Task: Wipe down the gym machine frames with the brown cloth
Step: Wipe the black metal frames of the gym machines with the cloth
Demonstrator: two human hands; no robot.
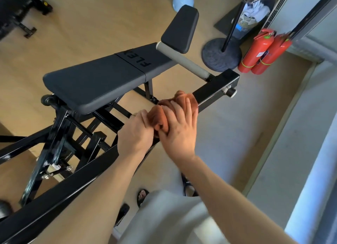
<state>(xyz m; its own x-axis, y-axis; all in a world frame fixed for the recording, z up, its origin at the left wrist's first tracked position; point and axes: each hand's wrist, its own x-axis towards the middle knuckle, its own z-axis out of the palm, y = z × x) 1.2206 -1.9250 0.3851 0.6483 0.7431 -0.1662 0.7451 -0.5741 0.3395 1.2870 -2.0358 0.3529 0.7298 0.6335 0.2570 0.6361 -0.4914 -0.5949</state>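
A brown cloth (160, 116) is bunched on the black square bar (215, 90) of the gym machine frame, which runs diagonally from lower left to upper right. My right hand (179, 129) lies flat over the cloth with fingers spread, pressing it onto the bar. Just left of it, my left hand (135, 132) is curled around the cloth's near end and the bar. The stretch of bar under both hands is hidden.
A dark padded bench (102, 79) with a grey roller (182, 59) and headrest pad (180, 28) sits behind the bar. Two red fire extinguishers (264, 52) and a round stand base (221, 55) are at right. Frame struts (58, 140) fill the lower left.
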